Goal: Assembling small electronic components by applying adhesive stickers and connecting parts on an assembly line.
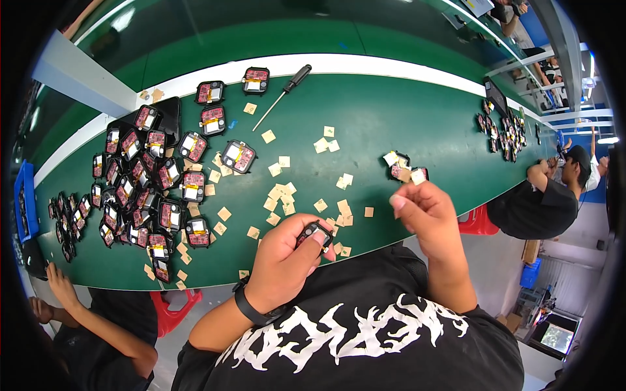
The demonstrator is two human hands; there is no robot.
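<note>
Gadget (pixel 309 230) clamped in the left hand (pixel 282 259), near the table's (pixel 443 117) close edge.
Likely fitting pads (pixel 369 212); I cannot tell whether the right hand (pixel 428 212) pinches one. Next probably calls for careful alignment.

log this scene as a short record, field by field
left grip: holds a black unit
right grip: curled near a small cluster of units; whether it pinches a pale square is unclear
table: green
on table: large pile of units at left, scattered pale squares, screwdriver
co-workers: one at right, one at left
</note>
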